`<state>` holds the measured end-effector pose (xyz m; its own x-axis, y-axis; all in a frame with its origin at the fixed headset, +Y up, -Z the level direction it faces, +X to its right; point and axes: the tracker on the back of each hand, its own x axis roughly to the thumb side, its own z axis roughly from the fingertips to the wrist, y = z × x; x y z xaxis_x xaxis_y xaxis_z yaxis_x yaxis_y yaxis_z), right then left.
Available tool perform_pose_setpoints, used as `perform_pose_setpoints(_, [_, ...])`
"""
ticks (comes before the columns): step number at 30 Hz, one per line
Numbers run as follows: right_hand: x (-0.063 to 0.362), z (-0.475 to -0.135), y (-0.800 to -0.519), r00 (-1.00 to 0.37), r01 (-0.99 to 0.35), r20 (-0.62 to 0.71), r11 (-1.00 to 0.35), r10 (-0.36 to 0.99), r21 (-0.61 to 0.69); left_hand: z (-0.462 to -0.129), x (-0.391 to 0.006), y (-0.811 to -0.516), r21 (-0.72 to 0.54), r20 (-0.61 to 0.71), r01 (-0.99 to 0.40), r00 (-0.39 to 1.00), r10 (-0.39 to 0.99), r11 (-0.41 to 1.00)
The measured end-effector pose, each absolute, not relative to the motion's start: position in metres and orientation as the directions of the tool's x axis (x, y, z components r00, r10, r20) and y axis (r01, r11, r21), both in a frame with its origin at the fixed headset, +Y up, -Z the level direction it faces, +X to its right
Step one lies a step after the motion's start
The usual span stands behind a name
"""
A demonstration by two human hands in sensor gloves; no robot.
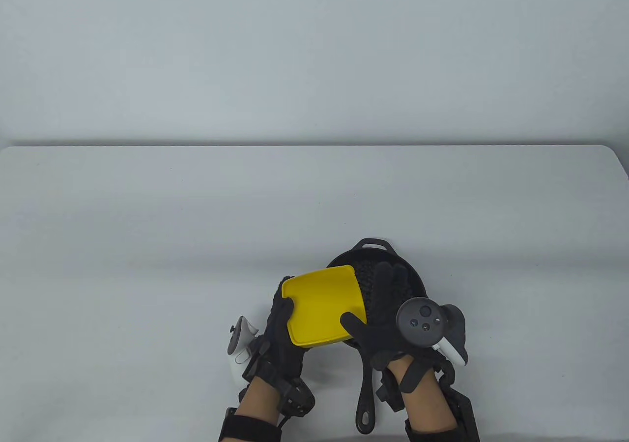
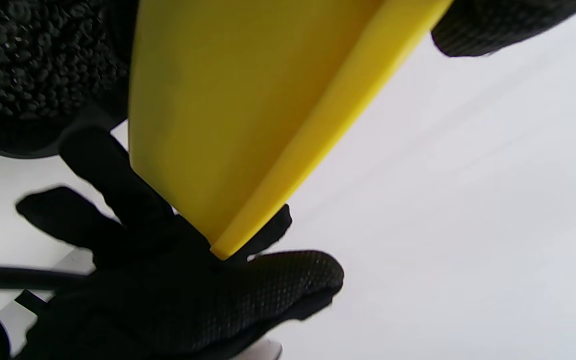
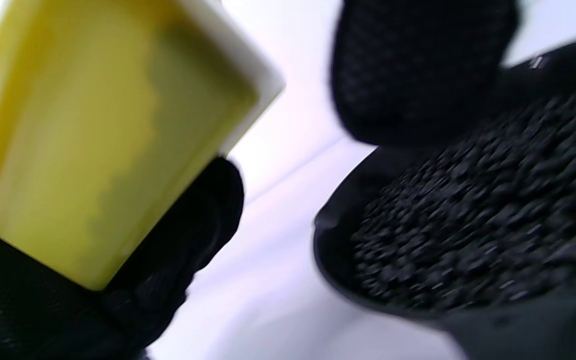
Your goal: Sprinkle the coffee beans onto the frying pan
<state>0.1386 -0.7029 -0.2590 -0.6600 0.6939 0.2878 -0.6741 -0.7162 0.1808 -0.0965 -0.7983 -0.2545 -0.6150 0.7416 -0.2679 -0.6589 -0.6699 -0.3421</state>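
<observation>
The left hand (image 1: 280, 334) is gripping the yellow container (image 1: 325, 307), its thumb lying over the container's lower left corner and its other fingers curling around the far side, just showing past the upper left corner in the table view. In the left wrist view the gloved fingers (image 2: 248, 290) are cradling the bottom corner of the container, which is tilting steeply with its base facing up. The right wrist view, blurred, is showing the container's pale yellow inside in the upper left of the frame; whether anything is left in it I cannot tell.

The right hand (image 1: 388, 314) is reaching over the frying pan (image 1: 408, 270) with fingers straight and slightly apart, its thumb touching the container's lower right edge. Whether the fingertips are touching the beans I cannot tell.

The coffee beans (image 1: 366, 272) are lying in a dark heap inside the pan, visible between the container's right edge and the right hand's fingers, and filling the right half of the right wrist view. The pan is sitting low and centre-right in the table view on the white table (image 1: 147, 245), its long handle (image 1: 366, 397) pointing toward the bottom edge between the two wrists, and a small loop handle at its top rim. The container is overlapping the pan's left side.
</observation>
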Motion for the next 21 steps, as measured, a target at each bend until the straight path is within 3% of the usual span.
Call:
perform_pose_setpoints(2, [0.135,-0.261,-0.713,-0.488,-0.799,0.309,-0.56,0.816,0.218,-0.252,-0.095,-0.796,-0.323,-0.234,-0.642,-0.657,0.716,-0.695])
perform_pose_setpoints(3, [0.129,-0.263,-0.722,-0.274,-0.882,0.316,-0.369,0.908,0.294,-0.25,-0.094,-0.792,-0.353,-0.238,-0.626,-0.659,0.714,-0.695])
perform_pose_setpoints(4, [0.127,-0.262,-0.724,-0.207,-0.898,0.299,-0.302,0.932,0.32,-0.249,-0.095,-0.789,-0.364,-0.229,-0.624,-0.659,0.716,-0.691])
perform_pose_setpoints(5, [0.123,-0.261,-0.728,-0.057,-0.922,0.227,-0.139,0.972,0.362,-0.249,-0.098,-0.785,-0.369,-0.204,-0.644,-0.648,0.734,-0.671])
perform_pose_setpoints(6, [0.121,-0.26,-0.729,-0.015,-0.919,0.209,-0.096,0.978,0.382,-0.248,-0.101,-0.782,-0.384,-0.177,-0.669,-0.623,0.762,-0.636])
perform_pose_setpoints(9, [0.124,-0.262,-0.733,-0.103,-0.884,0.294,-0.223,0.95,0.412,-0.246,-0.104,-0.779,-0.382,-0.152,-0.725,-0.562,0.813,-0.573])
perform_pose_setpoints(12, [0.129,-0.26,-0.738,-0.058,-0.926,0.244,-0.143,0.968,0.35,-0.241,-0.101,-0.783,-0.372,-0.176,-0.772,-0.486,0.856,-0.515])
perform_pose_setpoints(18, [0.146,-0.265,-0.746,-0.146,-0.921,0.279,-0.234,0.949,0.312,-0.237,-0.099,-0.779,-0.356,-0.19,-0.913,-0.141,0.972,-0.202])
perform_pose_setpoints(21, [0.148,-0.267,-0.743,-0.142,-0.91,0.3,-0.243,0.943,0.335,-0.239,-0.102,-0.777,-0.329,-0.174,-0.923,-0.147,0.974,-0.198])
